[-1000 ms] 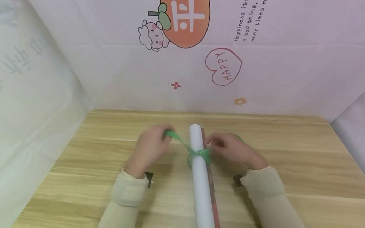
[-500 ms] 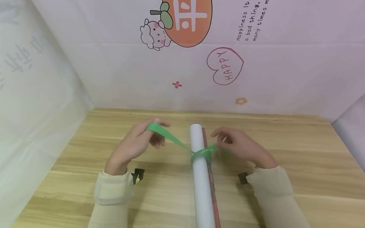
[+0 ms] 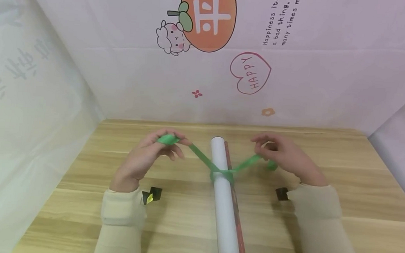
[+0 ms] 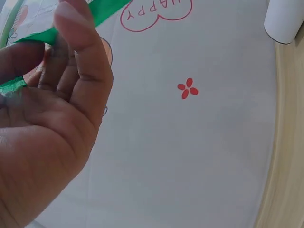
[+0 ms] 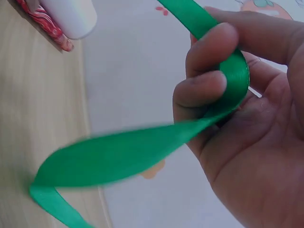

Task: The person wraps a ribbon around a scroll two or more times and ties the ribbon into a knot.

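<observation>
A white paper roll (image 3: pixel 225 218) lies lengthwise on the table, with a thinner reddish roll (image 3: pixel 239 237) along its right side. Round both passes a green ribbon (image 3: pixel 202 156), crossed on top near their far half. My left hand (image 3: pixel 144 153), left of the rolls, pinches one ribbon end between thumb and fingers, the other fingers loosely bent. On the right, my right hand (image 3: pixel 286 154) grips the other end with curled fingers. In the right wrist view the ribbon (image 5: pixel 114 156) winds through those fingers and its tail hangs free. Both ribbon lengths slope up from the crossing.
The wooden table (image 3: pixel 93 221) ends at a white printed cloth (image 3: pixel 138 83) behind, with more cloth (image 3: pixel 38 103) at the left. Black wrist-worn pieces (image 3: pixel 155 193) show beside the sleeves.
My hands have moved apart, the left leftward and the right to the right and farther back. The ribbon now stretches out both ways from the crossing. The rolls stay in place.
</observation>
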### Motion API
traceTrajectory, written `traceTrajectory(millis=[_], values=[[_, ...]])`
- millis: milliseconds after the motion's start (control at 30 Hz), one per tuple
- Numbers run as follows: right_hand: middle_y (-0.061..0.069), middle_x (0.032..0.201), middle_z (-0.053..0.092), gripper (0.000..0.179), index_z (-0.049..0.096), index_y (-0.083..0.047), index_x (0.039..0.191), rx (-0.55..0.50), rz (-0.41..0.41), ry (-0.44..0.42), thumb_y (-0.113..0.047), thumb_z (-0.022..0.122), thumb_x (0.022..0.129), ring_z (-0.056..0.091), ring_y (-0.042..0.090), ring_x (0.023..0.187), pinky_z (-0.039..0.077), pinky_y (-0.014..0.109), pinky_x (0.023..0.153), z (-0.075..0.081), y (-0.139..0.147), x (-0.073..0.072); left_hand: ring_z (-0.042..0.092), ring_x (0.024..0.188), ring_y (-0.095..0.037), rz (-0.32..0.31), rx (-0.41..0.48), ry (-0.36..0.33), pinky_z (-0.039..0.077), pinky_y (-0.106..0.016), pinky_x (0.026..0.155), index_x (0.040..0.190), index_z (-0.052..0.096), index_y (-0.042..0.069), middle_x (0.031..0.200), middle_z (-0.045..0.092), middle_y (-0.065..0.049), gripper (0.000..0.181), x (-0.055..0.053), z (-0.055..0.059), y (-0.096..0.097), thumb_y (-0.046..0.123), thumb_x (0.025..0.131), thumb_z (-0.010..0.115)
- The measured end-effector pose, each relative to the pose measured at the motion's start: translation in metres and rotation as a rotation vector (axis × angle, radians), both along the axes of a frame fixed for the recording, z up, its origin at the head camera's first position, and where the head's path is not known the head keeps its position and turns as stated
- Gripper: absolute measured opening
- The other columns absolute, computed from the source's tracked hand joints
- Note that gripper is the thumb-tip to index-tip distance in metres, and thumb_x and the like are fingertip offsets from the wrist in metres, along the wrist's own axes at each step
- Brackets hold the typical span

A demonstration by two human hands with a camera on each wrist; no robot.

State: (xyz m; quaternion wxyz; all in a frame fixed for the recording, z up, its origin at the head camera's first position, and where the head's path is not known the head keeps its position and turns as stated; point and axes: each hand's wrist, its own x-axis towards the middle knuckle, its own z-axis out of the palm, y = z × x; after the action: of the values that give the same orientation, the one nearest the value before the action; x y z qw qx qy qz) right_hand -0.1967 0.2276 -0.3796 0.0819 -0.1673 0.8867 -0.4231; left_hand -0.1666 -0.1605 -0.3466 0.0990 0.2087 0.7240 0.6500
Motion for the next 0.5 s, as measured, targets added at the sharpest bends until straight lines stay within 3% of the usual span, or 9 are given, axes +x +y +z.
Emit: traceTrajectory(millis=[233,500], values=[[-0.005,0.113,0.072,0.032,0.066,-0.015,0.134,-0.039,-0.071,0.063,-0.026,0.068,0.104,0.066,0.007,0.094,0.055,0.026,0.073,0.002,0.023,-0.001,0.076,0.099,-0.025,0.083,-0.034,-0.047,0.055,-0.029,0.092,0.137,0.066,0.008,0.129,0.075,0.001,0.034,0.0,0.003,-0.012,0.017,0.112,0.044],[-0.013,0.115,0.071,0.034,0.065,-0.012,0.137,-0.039,-0.109,0.082,-0.025,0.065,0.106,0.066,0.001,0.101,0.053,0.018,0.081,0.003,0.042,0.0,0.073,0.094,-0.015,0.2,-0.109,-0.058,0.058,-0.029,0.086,0.125,0.07,0.002,0.1,0.08,0.012,0.026,0.0,0.003,-0.03,0.019,0.106,0.063]])
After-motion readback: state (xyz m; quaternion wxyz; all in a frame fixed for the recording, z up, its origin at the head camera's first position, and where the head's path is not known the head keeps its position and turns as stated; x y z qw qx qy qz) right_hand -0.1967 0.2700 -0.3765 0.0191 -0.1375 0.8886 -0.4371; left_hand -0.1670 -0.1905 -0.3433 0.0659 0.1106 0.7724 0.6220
